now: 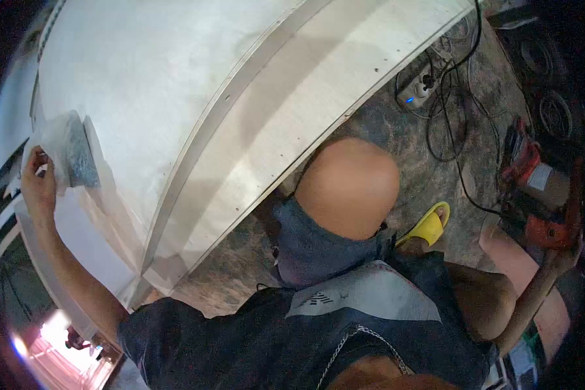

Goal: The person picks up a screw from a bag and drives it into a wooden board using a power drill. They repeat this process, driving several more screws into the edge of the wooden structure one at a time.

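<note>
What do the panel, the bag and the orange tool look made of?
Panel: likely wood board, pale matte face, fastener dots along its edge. Bag in left hand: thin clear plastic, crinkled, contents showing through. Orange tool in right hand: probably moulded plastic, smooth coloured shell.

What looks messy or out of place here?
The black cables lie in loose tangled loops on the floor around the power strip, near the yellow slipper. Otherwise nothing stands out: the white panel looks whole, and the small bag in the left hand is not spilling.
</note>
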Demonstrator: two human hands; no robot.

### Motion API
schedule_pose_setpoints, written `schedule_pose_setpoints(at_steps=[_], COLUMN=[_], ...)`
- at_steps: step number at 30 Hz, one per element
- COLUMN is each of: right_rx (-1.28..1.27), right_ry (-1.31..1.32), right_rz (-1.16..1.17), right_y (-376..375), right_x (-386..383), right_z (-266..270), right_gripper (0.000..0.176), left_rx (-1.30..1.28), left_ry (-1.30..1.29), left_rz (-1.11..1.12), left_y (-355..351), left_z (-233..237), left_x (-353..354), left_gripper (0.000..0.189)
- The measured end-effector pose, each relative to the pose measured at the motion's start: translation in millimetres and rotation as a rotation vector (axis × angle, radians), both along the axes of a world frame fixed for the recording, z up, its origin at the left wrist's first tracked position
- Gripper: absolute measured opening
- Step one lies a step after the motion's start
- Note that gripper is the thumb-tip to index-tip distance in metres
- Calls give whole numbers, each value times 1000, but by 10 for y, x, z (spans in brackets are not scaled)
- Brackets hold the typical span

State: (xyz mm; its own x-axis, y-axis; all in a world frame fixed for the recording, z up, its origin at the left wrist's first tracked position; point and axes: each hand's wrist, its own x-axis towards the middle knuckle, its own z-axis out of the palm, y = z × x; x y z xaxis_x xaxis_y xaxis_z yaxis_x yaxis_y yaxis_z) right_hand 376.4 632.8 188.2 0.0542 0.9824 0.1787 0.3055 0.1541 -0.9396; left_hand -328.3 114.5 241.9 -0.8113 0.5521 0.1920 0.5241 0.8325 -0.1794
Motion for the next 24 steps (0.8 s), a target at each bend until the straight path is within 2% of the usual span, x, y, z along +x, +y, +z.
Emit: schedule_pose_setpoints(at_steps=[2,3,6,8,9,11,13,15,19,21,24], right_rx=[1,4,6,16,20,30,39,55,97,107,118], right_ry=[6,2,6,11,14,21,30,32,44,45,48], right_rz=[15,25,37,44,49,52,58,51,24,4,-19], right_y=[43,65,139,156,177,174,190,181,75,-20,-67], right_x=[-109,-154,-290,-368,-406,-499,-582,-607,-709,-802,-822], right_z=[6,-4,7,30,39,41,25,50,66,50,64], right_gripper=[46,45,45,45,45,44,44,44,43,43,43], left_rx=[-75,7,-51,300,275,155,150,5,-147,-70,-53], left_ry=[28,-211,-316,-334,-453,-387,-487,-531,-391,-302,-299], left_rz=[13,-27,29,138,119,43,19,104,62,-180,-112], left_y=[-456,-538,-535,-548,-675,-611,-376,-248,36,-74,-126], left_z=[-68,-100,-77,-105,-46,5,113,152,81,66,69], left_x=[-528,-647,-585,-452,-602,-531,-320,-387,-153,-268,-362], left_gripper=[31,35,35,38,47,48,51,47,40,28,33])
